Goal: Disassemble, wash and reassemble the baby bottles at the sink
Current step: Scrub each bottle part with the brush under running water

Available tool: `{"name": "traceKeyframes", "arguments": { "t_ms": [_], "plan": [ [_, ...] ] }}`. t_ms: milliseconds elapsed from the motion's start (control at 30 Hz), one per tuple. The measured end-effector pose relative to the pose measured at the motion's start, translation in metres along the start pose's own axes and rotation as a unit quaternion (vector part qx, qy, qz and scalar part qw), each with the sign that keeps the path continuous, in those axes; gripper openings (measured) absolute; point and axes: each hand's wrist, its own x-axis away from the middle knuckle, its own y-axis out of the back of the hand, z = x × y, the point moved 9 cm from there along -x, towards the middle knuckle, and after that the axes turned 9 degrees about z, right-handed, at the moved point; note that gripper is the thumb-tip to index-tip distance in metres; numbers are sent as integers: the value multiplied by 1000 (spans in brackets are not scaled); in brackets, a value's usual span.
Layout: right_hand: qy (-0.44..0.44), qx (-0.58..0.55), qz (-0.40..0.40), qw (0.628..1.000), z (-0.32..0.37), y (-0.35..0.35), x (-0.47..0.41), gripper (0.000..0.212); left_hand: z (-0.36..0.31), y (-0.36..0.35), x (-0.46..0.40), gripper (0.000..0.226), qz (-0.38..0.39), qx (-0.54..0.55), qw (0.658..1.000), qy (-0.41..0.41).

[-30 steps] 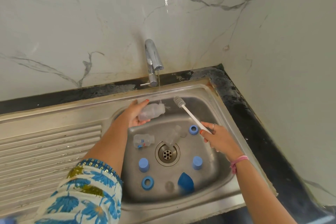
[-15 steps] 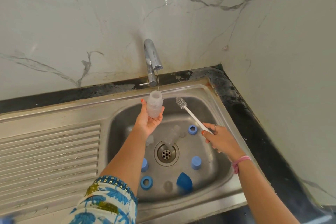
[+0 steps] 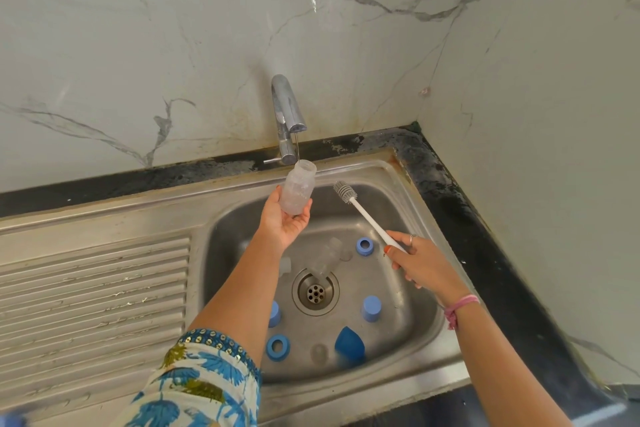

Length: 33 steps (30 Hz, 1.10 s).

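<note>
My left hand (image 3: 284, 222) holds a clear baby bottle (image 3: 298, 188) upright with its open mouth under the thin stream from the tap (image 3: 287, 114). My right hand (image 3: 419, 262) grips the white handle of a bottle brush (image 3: 360, 208), its bristle head pointing up-left, just right of the bottle and apart from it. In the sink basin (image 3: 408, 204) lie another clear bottle (image 3: 325, 260) across the drain (image 3: 315, 291), blue rings (image 3: 364, 247) (image 3: 277, 347), blue caps (image 3: 371, 308) (image 3: 273, 314), a clear teat (image 3: 319, 354) and a dark blue dome cover (image 3: 349, 343).
A ribbed steel drainboard (image 3: 93, 291) runs left of the basin. Black counter edging (image 3: 460, 204) borders the sink at the back and right. Marble walls meet in a corner at the right rear. A further clear piece (image 3: 284, 265) shows partly behind my left forearm.
My left hand lifted the bottle from lying sideways in the basin and turned it upright under the tap's stream. The brush in my right hand stayed nearly in place.
</note>
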Motion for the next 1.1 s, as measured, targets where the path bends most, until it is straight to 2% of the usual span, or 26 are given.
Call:
{"name": "traceKeyframes", "arguments": {
  "t_ms": [233,433,667,767,867,1000,1100],
  "plan": [
    [-7,-2,5,1000,-3,-5,4,32,1,-8,4,43,33,4,999,-6],
    [-5,-15,5,1000,-6,-3,7,31,-4,-5,12,31,31,-10,999,-31],
    [4,-15,5,1000,-7,-3,8,30,-31,-9,26,31,-22,-120,984,-127],
    [10,-17,2,1000,-7,-2,8,30,-43,-16,28,46,-22,-172,969,-176],
    [22,-13,3,1000,-6,1,12,28,-53,-14,30,32,-58,-177,961,-204],
    [40,-19,11,999,-7,4,16,28,-58,-10,31,19,-86,-148,966,-194],
    [69,-19,31,997,1,1,19,27,-55,-8,30,23,-100,-155,970,-158]
  ]
}}
